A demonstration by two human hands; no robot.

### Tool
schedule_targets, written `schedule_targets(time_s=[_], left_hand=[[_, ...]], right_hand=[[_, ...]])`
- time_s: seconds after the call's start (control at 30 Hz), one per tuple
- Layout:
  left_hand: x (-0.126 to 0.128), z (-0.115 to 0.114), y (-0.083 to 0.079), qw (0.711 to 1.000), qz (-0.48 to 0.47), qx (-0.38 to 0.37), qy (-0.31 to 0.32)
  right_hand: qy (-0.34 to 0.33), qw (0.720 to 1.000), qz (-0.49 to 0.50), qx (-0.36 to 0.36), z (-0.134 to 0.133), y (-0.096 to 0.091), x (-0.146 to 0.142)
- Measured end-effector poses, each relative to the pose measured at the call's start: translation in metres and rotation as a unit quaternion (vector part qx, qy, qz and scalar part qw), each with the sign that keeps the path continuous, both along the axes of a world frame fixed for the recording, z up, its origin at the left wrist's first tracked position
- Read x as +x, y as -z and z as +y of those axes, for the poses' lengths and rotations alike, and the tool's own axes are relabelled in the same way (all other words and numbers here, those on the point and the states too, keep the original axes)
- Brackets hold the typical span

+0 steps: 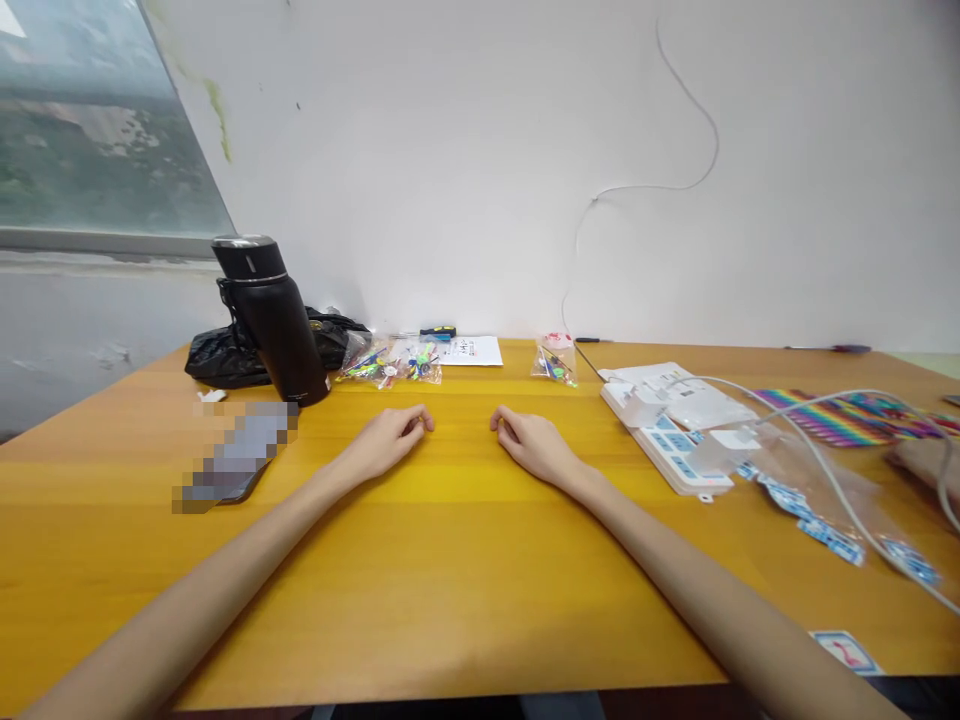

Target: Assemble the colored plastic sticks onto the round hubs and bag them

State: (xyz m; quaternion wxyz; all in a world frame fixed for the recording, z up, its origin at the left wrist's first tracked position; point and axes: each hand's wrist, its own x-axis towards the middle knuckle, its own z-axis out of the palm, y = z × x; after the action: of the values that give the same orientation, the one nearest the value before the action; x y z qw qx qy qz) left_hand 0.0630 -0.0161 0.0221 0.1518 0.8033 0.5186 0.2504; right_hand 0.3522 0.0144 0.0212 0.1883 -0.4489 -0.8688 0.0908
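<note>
My left hand (386, 441) rests on the wooden table (450, 580), its fingers curled in loosely and nothing showing in them. Facing it across a gap of bare wood, my right hand (534, 445) lies in the same curled pose, also with nothing visible in its grasp. Clear plastic bags of small colourful parts (390, 364) lie beyond my left hand. Another small clear bag (555, 362) with coloured parts lies beyond my right hand. White paper (476, 351) and a screwdriver with a black and yellow handle (438, 332) are by the wall.
On the left stand a black bottle (277, 330), a black plastic bag (217, 355) and a phone blurred by pixels (244, 455). To the right are a white power strip (675, 455) with plugged-in adapters, white cables (829, 470), rainbow-striped items (825, 415) and blue-white packets (810, 520).
</note>
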Motion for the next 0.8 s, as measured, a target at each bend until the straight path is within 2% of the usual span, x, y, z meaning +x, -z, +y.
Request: schedule_targets(time_s=[0.17,0.3,0.4,0.53,0.63,0.8], left_hand=[[0.005,0.034,-0.014,0.997,0.023,0.047,-0.058],[0.016,0.076,-0.024,0.981,0.042,0.097,-0.164],[0.026,0.109,-0.022,0.965,0.058,0.09,-0.24],[0.038,0.142,-0.012,0.949,0.066,0.045,-0.304],[0.043,0.154,-0.006,0.944,0.06,0.031,-0.322],[0.043,0.154,-0.007,0.946,0.034,0.061,-0.315]], right_hand=[[-0.001,1.0,0.004,-0.006,0.0,0.0,0.0],[-0.002,1.0,0.012,-0.01,0.001,0.0,0.001],[-0.004,1.0,0.014,-0.014,0.001,0.0,0.001],[-0.005,0.999,0.027,-0.017,0.001,0.001,0.003],[0.0,0.999,0.04,-0.025,0.002,0.002,0.004],[0.0,0.999,0.046,-0.025,0.003,0.003,0.003]])
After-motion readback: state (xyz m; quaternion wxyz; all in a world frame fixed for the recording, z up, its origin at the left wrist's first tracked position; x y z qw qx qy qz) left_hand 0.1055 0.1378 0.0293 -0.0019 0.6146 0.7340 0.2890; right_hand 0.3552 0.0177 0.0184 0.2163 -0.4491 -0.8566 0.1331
